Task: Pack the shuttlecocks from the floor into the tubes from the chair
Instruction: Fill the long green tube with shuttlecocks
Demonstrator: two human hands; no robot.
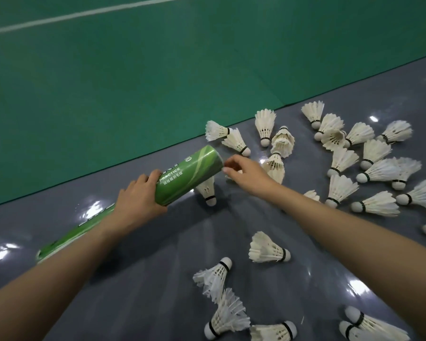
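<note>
Green tube (190,173): tilted above the grey floor (158,267), its near end gripped by the left hand (138,195).
Right hand (244,173): fingers curled at the tube's far mouth; what it holds cannot be told.
Shuttlecocks (268,248): scattered on the floor, right and near.
Second tube (64,239): lying on the floor, left.

Green tube (190,174) (white lettering), white shuttlecocks (268,248), grey floor (158,279).
</note>
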